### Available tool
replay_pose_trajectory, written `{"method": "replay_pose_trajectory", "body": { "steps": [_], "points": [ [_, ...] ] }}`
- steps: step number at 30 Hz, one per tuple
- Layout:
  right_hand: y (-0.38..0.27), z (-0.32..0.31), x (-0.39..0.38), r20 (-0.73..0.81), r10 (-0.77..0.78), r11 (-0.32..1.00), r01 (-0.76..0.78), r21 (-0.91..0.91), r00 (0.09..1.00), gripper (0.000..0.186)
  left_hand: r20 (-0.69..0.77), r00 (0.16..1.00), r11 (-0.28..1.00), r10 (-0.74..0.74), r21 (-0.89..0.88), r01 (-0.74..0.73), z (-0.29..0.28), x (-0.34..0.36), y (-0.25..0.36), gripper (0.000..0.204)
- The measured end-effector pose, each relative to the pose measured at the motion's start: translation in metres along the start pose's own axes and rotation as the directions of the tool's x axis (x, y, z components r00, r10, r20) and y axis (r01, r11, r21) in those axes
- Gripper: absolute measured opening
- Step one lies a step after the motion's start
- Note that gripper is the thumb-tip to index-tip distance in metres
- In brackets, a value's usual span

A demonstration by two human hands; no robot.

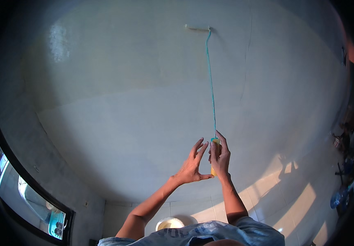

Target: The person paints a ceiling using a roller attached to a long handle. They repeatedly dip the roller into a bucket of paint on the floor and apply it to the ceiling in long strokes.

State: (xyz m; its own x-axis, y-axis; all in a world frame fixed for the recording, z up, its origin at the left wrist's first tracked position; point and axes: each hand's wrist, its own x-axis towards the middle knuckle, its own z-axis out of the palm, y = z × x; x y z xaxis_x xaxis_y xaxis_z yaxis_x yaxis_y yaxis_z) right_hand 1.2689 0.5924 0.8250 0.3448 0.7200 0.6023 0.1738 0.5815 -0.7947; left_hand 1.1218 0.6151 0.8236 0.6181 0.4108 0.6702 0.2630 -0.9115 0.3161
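A paint roller with a long thin green rod (211, 74) and a yellow handle (214, 169) reaches up along the grey wall. Its pale roller sleeve (197, 28) lies against the wall near the top of the view. My right hand (222, 158) is wrapped round the handle, with the index finger pointing up beside the rod. Just left of the handle, my left hand (192, 164) has its fingers spread and its thumb reaching toward the handle's lower end. Whether that thumb touches the handle I cannot tell.
A white bucket (169, 223) with pale contents stands on the tiled floor (263, 188) below my arms. A dark-framed window (29, 209) curves along the left. Cluttered items (345, 164) fill the right edge. A thin crack (246, 57) runs down the wall.
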Motion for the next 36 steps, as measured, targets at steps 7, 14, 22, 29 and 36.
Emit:
{"method": "replay_pose_trajectory", "body": {
  "steps": [7,14,22,29,36],
  "points": [
    [-0.045,0.005,0.044,-0.022,-0.078,0.996,0.077,-0.037,0.997,0.038,-0.02,0.999,0.999,0.03,-0.012,-0.03,-0.03,0.035,0.011,0.122],
    [-0.091,0.009,0.095,-0.022,-0.148,0.988,0.147,-0.039,0.989,0.036,-0.083,0.991,0.993,0.109,0.056,-0.105,-0.062,0.057,0.034,0.119],
    [-0.121,0.009,0.148,-0.023,-0.199,0.978,0.197,-0.061,0.98,0.036,-0.112,0.986,0.987,0.124,0.112,-0.112,-0.073,0.054,0.038,0.114],
    [-0.135,0.005,0.162,-0.027,-0.196,0.979,0.194,-0.067,0.98,0.036,-0.14,0.979,0.986,0.148,0.103,-0.134,-0.073,0.058,0.033,0.111],
    [-0.105,-0.009,0.11,0.002,-0.104,0.99,0.103,-0.091,0.995,0.036,-0.126,0.988,0.994,0.095,0.062,-0.087,-0.068,0.059,0.024,0.111]
  ]
}}
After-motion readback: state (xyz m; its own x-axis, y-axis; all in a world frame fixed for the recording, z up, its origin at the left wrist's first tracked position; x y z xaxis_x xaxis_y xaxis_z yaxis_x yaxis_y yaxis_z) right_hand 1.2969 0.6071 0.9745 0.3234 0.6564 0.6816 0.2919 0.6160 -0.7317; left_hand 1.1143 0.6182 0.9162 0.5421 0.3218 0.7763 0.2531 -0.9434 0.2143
